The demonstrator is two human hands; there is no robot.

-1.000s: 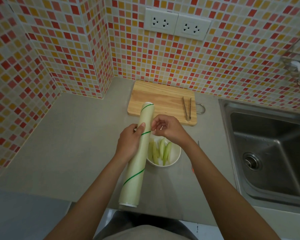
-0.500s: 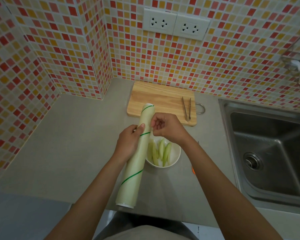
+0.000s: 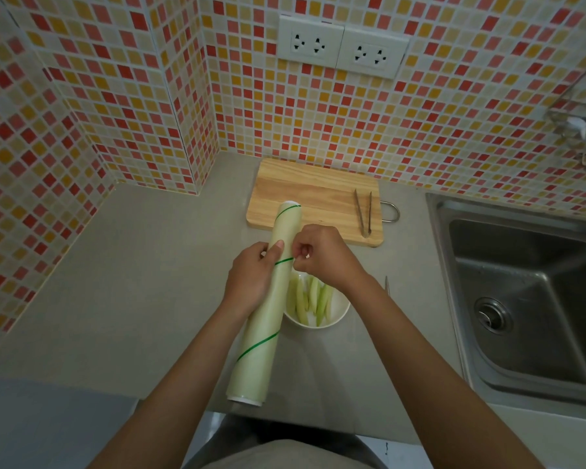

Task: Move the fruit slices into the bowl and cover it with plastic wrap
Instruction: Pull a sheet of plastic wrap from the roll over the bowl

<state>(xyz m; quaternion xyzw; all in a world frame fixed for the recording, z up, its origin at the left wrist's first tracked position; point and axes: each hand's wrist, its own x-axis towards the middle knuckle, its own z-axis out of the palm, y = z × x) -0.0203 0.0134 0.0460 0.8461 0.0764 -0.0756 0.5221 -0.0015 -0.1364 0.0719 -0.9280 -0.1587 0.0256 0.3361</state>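
the left hand (image 3: 252, 280) stays wrapped around the plastic wrap roll (image 3: 268, 299), thumb pressed on top — the roll tilted much as before, held over the counter (image 3: 132, 282). the right hand (image 3: 322, 255) has drawn closer, fingertips now pinched at the roll's green stripe. the fruit slices (image 3: 310, 301) lie in the white bowl (image 3: 340, 314) just beside the roll, unchanged, with tongs (image 3: 363, 211) on the cutting board (image 3: 318, 194).

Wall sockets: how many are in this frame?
2. Both are mounted side by side on the tiled back wall above the cutting board: the left socket and the right socket. None appear hidden.
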